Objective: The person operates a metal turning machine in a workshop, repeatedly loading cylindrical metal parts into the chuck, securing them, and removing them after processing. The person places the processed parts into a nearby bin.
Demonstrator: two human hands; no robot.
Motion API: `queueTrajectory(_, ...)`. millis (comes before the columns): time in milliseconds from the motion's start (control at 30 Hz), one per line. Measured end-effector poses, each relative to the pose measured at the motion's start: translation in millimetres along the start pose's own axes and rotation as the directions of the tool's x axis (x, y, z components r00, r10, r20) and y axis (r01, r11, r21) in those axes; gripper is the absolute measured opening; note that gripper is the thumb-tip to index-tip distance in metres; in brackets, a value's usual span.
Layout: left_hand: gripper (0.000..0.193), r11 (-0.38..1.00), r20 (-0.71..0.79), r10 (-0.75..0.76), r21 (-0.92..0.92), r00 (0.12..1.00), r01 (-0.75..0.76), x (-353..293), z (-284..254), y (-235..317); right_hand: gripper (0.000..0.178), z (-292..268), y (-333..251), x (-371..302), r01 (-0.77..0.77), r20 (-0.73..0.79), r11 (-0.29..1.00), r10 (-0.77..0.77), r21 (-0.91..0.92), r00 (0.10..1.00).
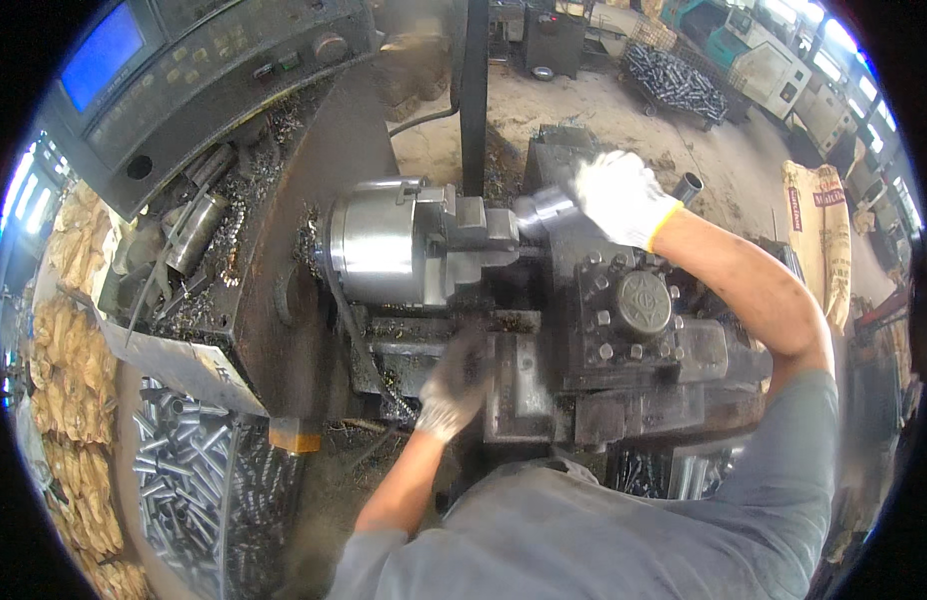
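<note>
My right hand (620, 200), in a white knitted glove with a yellow cuff, is closed round a short shiny metal tube (552, 210). The tube is smeared by motion, and its near end lies just right of the jaws (499, 226) of a lathe chuck (379, 245). Whether tube and jaws touch, I cannot tell. Lower down, my left hand (457, 385), in a dirty greyish glove, reaches in below the chuck beside the lathe's carriage (524, 385). Its fingers are dark and blurred, so their pose is hidden. Right of it stands the bolted tool post (644, 303).
A control panel (224, 80) with a blue screen overhangs at upper left. Metal chips and a cylinder (197, 235) lie on the machine's ledge. A bin of metal tubes (184, 455) stands at lower left. An upright tube (688, 187) and a paper sack (816, 235) are at right.
</note>
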State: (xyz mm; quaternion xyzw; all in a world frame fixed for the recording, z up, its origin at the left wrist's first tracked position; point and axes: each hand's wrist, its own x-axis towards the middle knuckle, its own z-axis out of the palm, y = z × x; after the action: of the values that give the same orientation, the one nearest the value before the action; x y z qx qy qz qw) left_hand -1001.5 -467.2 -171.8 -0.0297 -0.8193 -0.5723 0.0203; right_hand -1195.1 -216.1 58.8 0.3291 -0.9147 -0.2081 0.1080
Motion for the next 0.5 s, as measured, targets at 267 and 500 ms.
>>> queueTrajectory(267,0.022,0.665,-0.304,-0.679,-0.640,0.668,0.385,-162.7,-86.4,-142.3,0.070,100.6,0.1,37.4,-0.212,0.489,0.741,-0.177,0.638,0.854)
queueTrajectory(500,0.039,0.618,-0.573,-0.703,-0.786,0.422,-0.037,-203.7,-145.8,-172.6,0.076,120.6,-19.1,42.9,-0.210,0.462,0.719,-0.171,0.663,0.870)
